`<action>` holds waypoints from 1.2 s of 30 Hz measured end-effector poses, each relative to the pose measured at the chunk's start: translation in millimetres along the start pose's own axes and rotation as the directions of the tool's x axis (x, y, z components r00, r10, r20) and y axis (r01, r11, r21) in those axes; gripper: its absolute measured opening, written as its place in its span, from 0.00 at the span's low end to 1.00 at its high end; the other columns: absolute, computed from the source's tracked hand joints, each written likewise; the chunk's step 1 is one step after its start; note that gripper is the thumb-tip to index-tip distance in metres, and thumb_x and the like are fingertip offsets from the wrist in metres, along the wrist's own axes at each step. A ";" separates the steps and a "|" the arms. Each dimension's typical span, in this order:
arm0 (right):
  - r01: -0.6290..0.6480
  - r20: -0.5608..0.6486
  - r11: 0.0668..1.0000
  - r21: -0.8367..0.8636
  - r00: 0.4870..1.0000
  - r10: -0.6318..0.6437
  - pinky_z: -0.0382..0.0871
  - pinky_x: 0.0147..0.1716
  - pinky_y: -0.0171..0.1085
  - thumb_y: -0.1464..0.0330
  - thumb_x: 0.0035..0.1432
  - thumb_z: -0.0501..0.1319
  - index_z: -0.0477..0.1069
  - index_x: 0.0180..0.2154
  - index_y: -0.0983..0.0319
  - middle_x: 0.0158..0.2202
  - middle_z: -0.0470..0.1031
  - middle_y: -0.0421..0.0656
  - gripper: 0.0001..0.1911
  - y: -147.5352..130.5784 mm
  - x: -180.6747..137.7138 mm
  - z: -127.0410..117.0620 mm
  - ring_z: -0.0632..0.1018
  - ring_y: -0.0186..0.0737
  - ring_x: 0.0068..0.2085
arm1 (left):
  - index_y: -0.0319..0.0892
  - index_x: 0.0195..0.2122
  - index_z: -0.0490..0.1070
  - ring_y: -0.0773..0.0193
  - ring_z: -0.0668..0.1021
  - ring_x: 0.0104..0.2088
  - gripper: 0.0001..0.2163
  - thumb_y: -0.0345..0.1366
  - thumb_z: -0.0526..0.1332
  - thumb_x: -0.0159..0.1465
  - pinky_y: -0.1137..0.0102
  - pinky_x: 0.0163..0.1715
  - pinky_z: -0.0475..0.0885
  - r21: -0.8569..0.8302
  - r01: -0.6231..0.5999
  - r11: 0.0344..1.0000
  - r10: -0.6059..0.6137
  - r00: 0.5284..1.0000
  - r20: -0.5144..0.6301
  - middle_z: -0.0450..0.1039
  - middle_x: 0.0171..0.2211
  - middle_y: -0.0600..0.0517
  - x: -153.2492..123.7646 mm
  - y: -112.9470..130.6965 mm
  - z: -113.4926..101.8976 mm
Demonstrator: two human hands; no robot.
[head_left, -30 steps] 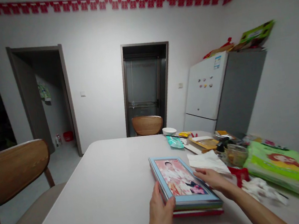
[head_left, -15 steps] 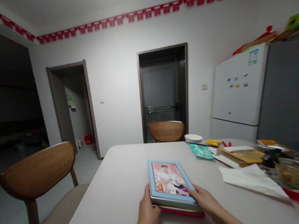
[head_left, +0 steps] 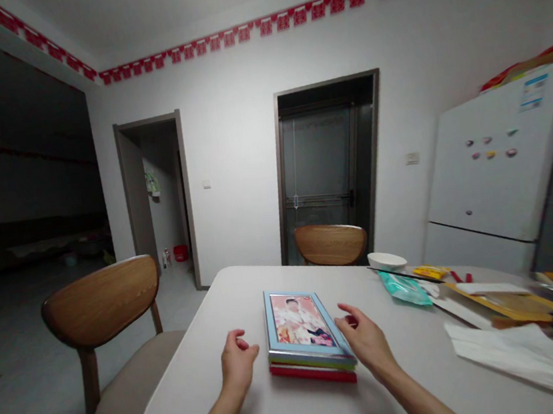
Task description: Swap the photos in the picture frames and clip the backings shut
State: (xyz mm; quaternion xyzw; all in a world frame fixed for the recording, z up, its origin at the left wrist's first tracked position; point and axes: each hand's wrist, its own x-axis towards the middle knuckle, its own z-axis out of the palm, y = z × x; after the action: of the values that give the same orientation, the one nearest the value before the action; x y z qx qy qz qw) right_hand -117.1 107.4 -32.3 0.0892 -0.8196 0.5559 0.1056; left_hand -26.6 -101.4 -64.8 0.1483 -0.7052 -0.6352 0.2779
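A light-blue picture frame (head_left: 300, 325) with a pink, flowery picture lies face up on top of a stack. Beneath its near edge shows a green layer (head_left: 321, 365), and a red one (head_left: 313, 374) is at the bottom. My left hand (head_left: 238, 361) is just left of the stack, apart from it, with loosely bent fingers and nothing in them. Close by the right edge, my right hand (head_left: 366, 342) has its fingers apart and holds nothing; whether its thumb touches the frame is hard to make out. The stack rests on the white table (head_left: 198, 391).
Right of the stack lie a teal packet (head_left: 405, 288), white paper (head_left: 521, 351) and a yellow envelope (head_left: 510, 302). A white bowl (head_left: 386, 260) stands at the far edge. Wooden chairs are at the left (head_left: 107, 302) and far side (head_left: 331, 244); a fridge (head_left: 497, 173) stands behind.
Both hands have let go of the stack and moved outward from its sides. The stack now sits squarer on the table. My view has turned a little to the left.
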 end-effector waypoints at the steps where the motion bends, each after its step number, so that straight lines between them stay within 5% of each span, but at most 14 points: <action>1: 0.029 0.023 0.999 0.043 0.999 -0.030 0.60 0.23 0.33 0.63 0.43 0.55 0.62 0.48 0.62 0.19 0.64 0.35 0.27 -17.5 -6.2 0.1 0.67 0.33 0.22 | 0.36 0.45 0.61 0.69 0.67 0.21 0.22 0.29 0.57 0.46 0.76 0.24 0.61 -0.030 -0.023 0.999 0.022 1.000 -0.010 0.59 0.18 0.61 0.3 14.9 -1.0; 3: 0.079 0.138 0.917 0.391 0.980 -0.143 0.53 0.17 0.29 0.66 0.43 0.55 0.52 0.54 0.58 0.15 0.54 0.29 0.33 -59.9 -25.0 0.7 0.58 0.28 0.16 | 0.39 0.49 0.58 0.72 0.64 0.18 0.26 0.29 0.57 0.46 0.77 0.22 0.59 -0.097 -0.065 0.993 0.067 0.997 0.021 0.56 0.17 0.63 -4.0 51.2 2.1; 5: 0.033 0.256 0.739 0.673 0.927 -0.274 0.49 0.15 0.27 0.68 0.44 0.56 0.45 0.55 0.51 0.15 0.53 0.28 0.36 -102.1 -46.6 0.0 0.53 0.25 0.15 | 0.45 0.53 0.51 0.74 0.61 0.17 0.32 0.29 0.58 0.45 0.78 0.20 0.58 -0.194 -0.109 0.975 0.131 0.986 0.104 0.56 0.18 0.63 -14.6 89.7 9.7; 7: -0.037 0.318 0.609 0.793 0.877 -0.361 0.49 0.14 0.27 0.70 0.42 0.57 0.45 0.55 0.48 0.14 0.54 0.28 0.38 -132.2 -63.9 -2.3 0.53 0.25 0.15 | 0.48 0.56 0.43 0.75 0.58 0.16 0.37 0.28 0.58 0.45 0.78 0.18 0.56 -0.486 -0.091 0.869 0.271 0.910 0.314 0.56 0.18 0.63 -27.7 121.6 17.6; 9: -0.103 0.360 0.549 0.830 0.850 -0.384 0.48 0.14 0.27 0.72 0.42 0.58 0.47 0.54 0.48 0.13 0.53 0.28 0.38 -144.5 -73.3 -4.8 0.53 0.25 0.15 | 0.49 0.57 0.39 0.75 0.57 0.16 0.40 0.28 0.59 0.44 0.79 0.17 0.55 -0.584 -0.032 0.811 0.320 0.860 0.398 0.55 0.18 0.64 -39.1 139.8 23.0; 15: -0.222 0.430 0.524 0.822 0.846 -0.316 0.45 0.15 0.27 0.70 0.44 0.60 0.54 0.51 0.52 0.14 0.54 0.29 0.31 -114.3 -71.1 -2.4 0.54 0.24 0.15 | 0.47 0.57 0.41 0.75 0.58 0.16 0.40 0.29 0.61 0.44 0.78 0.18 0.55 -0.562 0.054 0.825 0.255 0.853 0.456 0.56 0.16 0.64 -43.5 123.0 27.8; 18: -0.298 0.403 0.494 0.817 0.907 -0.119 0.47 0.15 0.26 0.64 0.43 0.61 0.67 0.36 0.60 0.15 0.56 0.30 0.14 -95.8 -64.8 3.0 0.55 0.22 0.15 | 0.42 0.48 0.56 0.76 0.61 0.16 0.31 0.38 0.65 0.42 0.78 0.17 0.54 -0.457 0.128 0.880 0.098 0.893 0.438 0.61 0.18 0.62 -35.5 107.6 31.4; 20: -0.351 0.394 0.480 0.804 0.919 0.013 0.47 0.14 0.26 0.58 0.44 0.58 0.63 0.21 0.63 0.14 0.57 0.32 0.15 -87.8 -60.4 6.1 0.56 0.22 0.14 | 0.39 0.31 0.64 0.77 0.59 0.13 0.20 0.50 0.62 0.45 0.79 0.14 0.50 -0.385 0.203 0.900 -0.013 0.897 0.442 0.60 0.15 0.61 -31.1 102.7 34.4; 23: -0.442 0.472 0.499 0.745 0.878 0.074 0.41 0.12 0.26 0.51 0.46 0.53 0.51 0.13 0.63 0.10 0.52 0.32 0.26 -83.1 -55.9 9.3 0.51 0.22 0.11 | 0.40 0.14 0.56 0.78 0.52 0.09 0.27 0.62 0.46 0.49 0.78 0.11 0.42 -0.301 0.289 0.909 -0.113 0.865 0.489 0.52 0.08 0.61 -28.7 103.1 40.0; 31: -0.488 0.558 0.642 0.591 0.822 0.110 0.34 0.12 0.27 0.43 0.44 0.46 0.46 0.11 0.61 0.07 0.46 0.31 0.30 -90.7 -54.5 15.3 0.46 0.22 0.10 | 0.42 0.08 0.52 0.76 0.49 0.07 0.30 0.64 0.37 0.50 0.76 0.10 0.43 -0.168 0.280 0.945 -0.166 0.855 0.491 0.46 0.04 0.60 -33.2 111.0 56.3; 34: -0.354 0.465 0.808 0.470 0.878 0.115 0.40 0.11 0.29 0.43 0.45 0.42 0.46 0.10 0.60 0.07 0.48 0.33 0.30 -79.6 -45.4 19.4 0.49 0.24 0.10 | 0.43 0.08 0.53 0.74 0.53 0.08 0.30 0.63 0.36 0.51 0.75 0.11 0.48 -0.104 0.233 0.967 -0.176 0.903 0.392 0.48 0.05 0.59 -25.1 97.2 53.1; 36: -0.124 0.320 0.969 0.215 0.946 0.051 0.49 0.14 0.31 0.45 0.49 0.38 0.50 0.09 0.60 0.08 0.53 0.36 0.30 -63.6 -36.0 21.4 0.56 0.28 0.12 | 0.43 0.10 0.57 0.70 0.60 0.11 0.30 0.62 0.37 0.53 0.74 0.15 0.54 -0.062 0.183 0.981 -0.162 0.953 0.257 0.55 0.08 0.57 -16.0 81.1 45.7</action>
State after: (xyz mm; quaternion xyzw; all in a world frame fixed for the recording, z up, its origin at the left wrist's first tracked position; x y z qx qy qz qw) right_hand -67.3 65.2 7.0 0.1508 -0.7586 0.6309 -0.0612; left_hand -28.6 -43.1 9.6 0.1158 -0.6913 -0.7002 0.1361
